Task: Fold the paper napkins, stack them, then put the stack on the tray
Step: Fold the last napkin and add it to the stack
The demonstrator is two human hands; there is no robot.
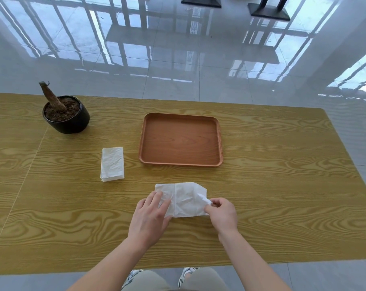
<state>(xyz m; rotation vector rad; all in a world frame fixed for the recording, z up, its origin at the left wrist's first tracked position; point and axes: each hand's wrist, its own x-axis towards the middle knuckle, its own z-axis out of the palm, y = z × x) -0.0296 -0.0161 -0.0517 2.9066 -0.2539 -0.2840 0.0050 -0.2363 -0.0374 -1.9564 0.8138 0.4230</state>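
Observation:
A crumpled white paper napkin (pixel 185 199) lies spread on the wooden table (pixel 282 185) near its front edge. My left hand (pixel 149 217) rests flat on the napkin's left part with straight fingers. My right hand (pixel 222 213) pinches the napkin's right corner, which is lifted and curled a little off the table. A neat stack of folded white napkins (pixel 112 164) lies to the left, further back. The brown wooden tray (pixel 180 140) sits behind the spread napkin with nothing on it.
A black pot (pixel 67 115) with soil and a cut brown stem stands at the back left of the table. Beyond the table's far edge is a glossy tiled floor. My knees and shoes show below the front edge.

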